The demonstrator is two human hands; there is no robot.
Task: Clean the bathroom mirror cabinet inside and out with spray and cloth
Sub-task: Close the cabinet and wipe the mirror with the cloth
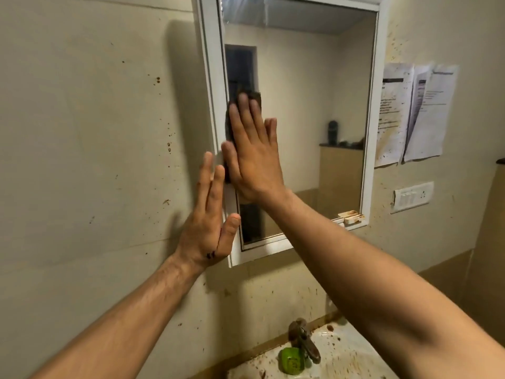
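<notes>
The white-framed mirror cabinet (369, 119) hangs on the wall with its door shut, and its mirror (300, 105) reflects the room. My right hand (251, 157) lies flat, fingers up, pressing a dark cloth (253, 96) against the glass near the mirror's left edge. Only the cloth's top and left rim show around the fingers. My left hand (209, 220) is open and flat against the cabinet's left side, near the lower corner, and holds nothing. No spray bottle is in view.
Below the cabinet is a stained washbasin (352, 356) with a rusty tap (306, 340) and a green object (291, 361) beside it. Small soap pieces (352, 216) rest on the frame's lower ledge. Papers (415, 113) and a switch plate (412, 196) are on the spattered right wall.
</notes>
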